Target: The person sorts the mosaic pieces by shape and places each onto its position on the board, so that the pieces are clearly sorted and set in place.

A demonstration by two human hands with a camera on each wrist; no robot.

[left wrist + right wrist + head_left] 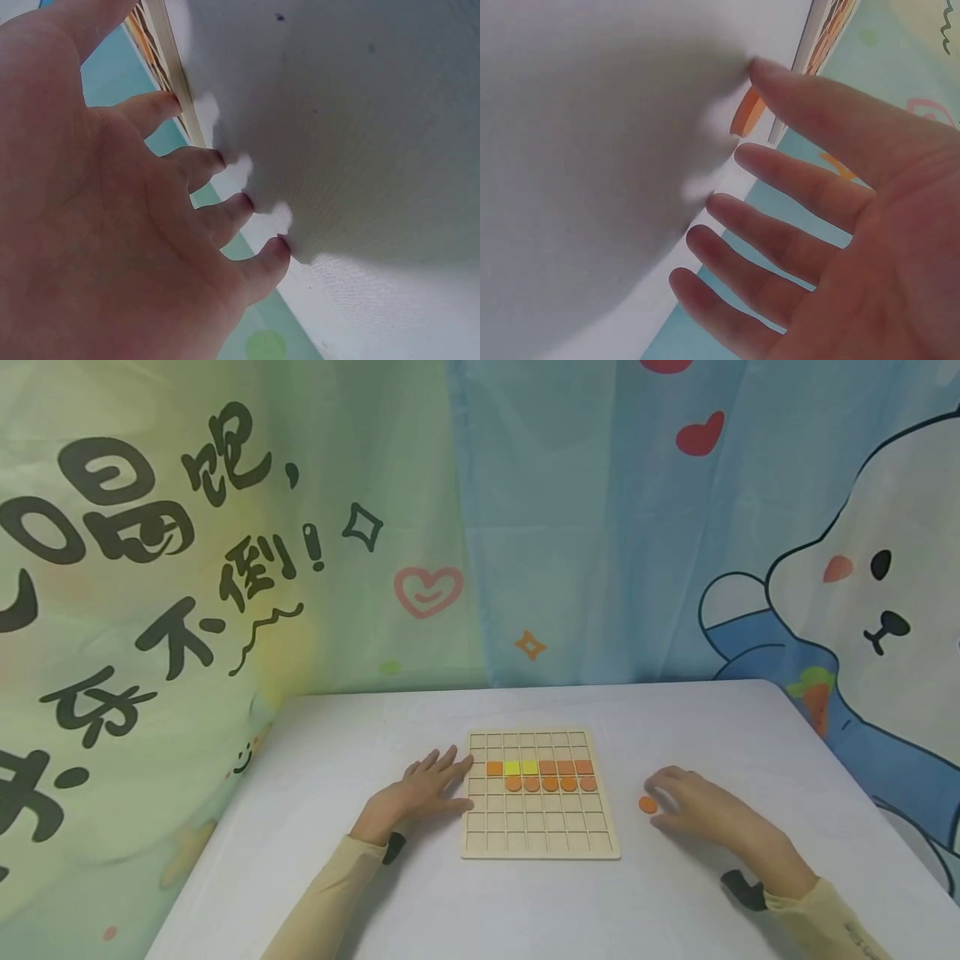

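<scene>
A pale wooden grid board (540, 846) lies flat on the table in the head view. One of its rows holds coloured squares, among them two yellow squares (521, 768) and several orange ones (566, 767). Just below runs a row of several round orange pieces (551, 784). My left hand (420, 795), fingers spread, touches the board's left edge. To the right of the board, a loose orange disc (648, 805) lies on the table. Around it are the parted thumb and fingers of my right hand (693, 806); in the right wrist view the disc (748, 112) sits between thumb and index finger, apparently not pinched.
The white-covered table (360, 727) ends at a back edge in front of a printed curtain (540, 527). Dark straps (744, 891) circle both wrists. Both forearms reach in from the near side.
</scene>
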